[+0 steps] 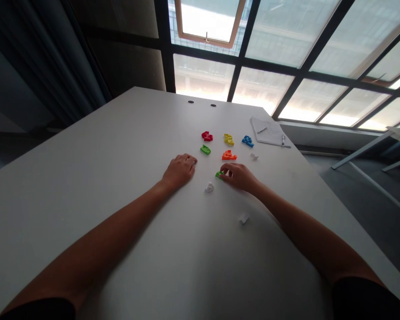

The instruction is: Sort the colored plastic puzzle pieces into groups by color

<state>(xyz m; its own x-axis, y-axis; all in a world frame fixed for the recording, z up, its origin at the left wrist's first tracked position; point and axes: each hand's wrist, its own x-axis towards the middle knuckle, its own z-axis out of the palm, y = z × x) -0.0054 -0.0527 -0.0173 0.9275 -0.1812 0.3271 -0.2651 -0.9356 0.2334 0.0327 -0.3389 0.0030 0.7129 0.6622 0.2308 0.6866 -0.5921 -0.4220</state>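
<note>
My right hand (237, 176) rests low over the white table, thumb and fingers pinching a small green plastic piece (218, 174). To its left my left hand (180, 170) lies palm down with curled fingers; a pale bit shows at its fingertips, mostly hidden. Between and just below the hands is a small white piece (209, 187). Beyond them sits another green piece (206, 150), with an orange piece (229, 155) to its right. A row of red (207, 136), yellow (229, 139) and blue pieces (247, 141) lies farther back.
White pieces lie right of the orange one (254, 156) and nearer me (243, 218). At the table's (146, 133) far right are paper sheets (268, 131) with a pen (262, 130) and a marker-like stick (283, 140). Two round holes sit near the back edge, before windows.
</note>
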